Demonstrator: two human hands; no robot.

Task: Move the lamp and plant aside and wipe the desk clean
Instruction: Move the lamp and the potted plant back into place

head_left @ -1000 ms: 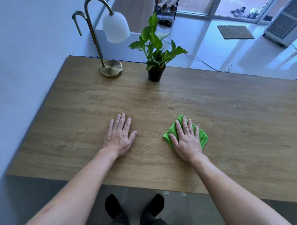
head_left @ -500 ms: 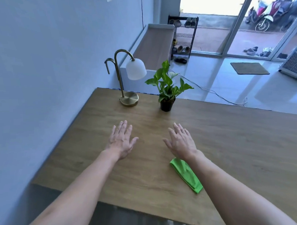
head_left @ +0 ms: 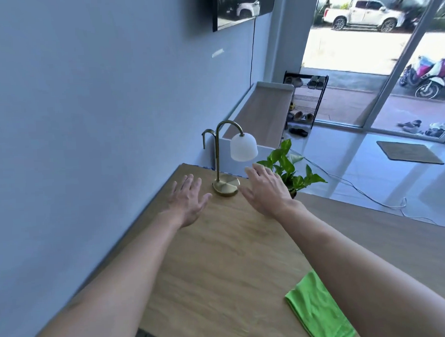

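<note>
A brass lamp [head_left: 226, 186] with a white glass shade stands at the far left corner of the wooden desk [head_left: 220, 265]. To its right is a small potted plant [head_left: 293, 170] with green leaves, its dark pot mostly hidden behind my right hand. My left hand [head_left: 188, 199] hovers just left of the lamp base, fingers spread, holding nothing. My right hand [head_left: 265, 189] is just right of the base, also open and empty. A green cloth [head_left: 317, 309] lies folded on the desk near the front edge, under my right forearm.
A blue wall runs close along the desk's left side. Behind the desk stands a low white cabinet [head_left: 262, 110]; a shoe rack [head_left: 305, 98], a floor cable [head_left: 370, 197] and a doormat [head_left: 406, 151] lie beyond.
My right hand has let go of the green cloth, which stays near the front edge. Both hands have reached forward across the desk to either side of the lamp base.
</note>
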